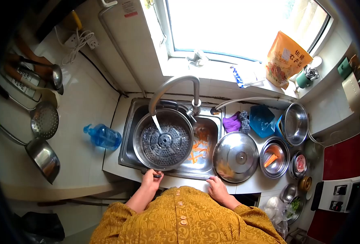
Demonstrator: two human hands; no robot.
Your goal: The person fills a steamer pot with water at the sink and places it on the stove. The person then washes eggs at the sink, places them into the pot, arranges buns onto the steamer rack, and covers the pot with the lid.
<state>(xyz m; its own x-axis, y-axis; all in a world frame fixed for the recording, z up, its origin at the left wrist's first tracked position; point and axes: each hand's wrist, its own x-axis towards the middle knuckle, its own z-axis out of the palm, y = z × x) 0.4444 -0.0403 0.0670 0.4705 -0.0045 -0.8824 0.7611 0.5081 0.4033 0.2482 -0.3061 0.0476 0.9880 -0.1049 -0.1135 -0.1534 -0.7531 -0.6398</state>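
Observation:
A steel pot (137,160) stands in the left part of the sink, with a perforated steamer rack (163,140) inside it. Water runs from the curved faucet (172,80) into the pot. My left hand (150,179) is closed around the pot's near dark handle (159,174). Holding nothing, my right hand (217,188) rests with its fingers on the front edge of the sink and counter, just below a large steel lid (235,156). Orange peelings (200,146) lie in the right part of the sink (216,130).
Right of the lid, a steel bowl (274,173) holds a carrot (270,160). Behind are a purple cloth (232,122), a blue container (262,121) and a tilted steel basin (295,124). A blue bottle (106,137) stands left. Ladles and a skimmer (45,120) hang on the left wall.

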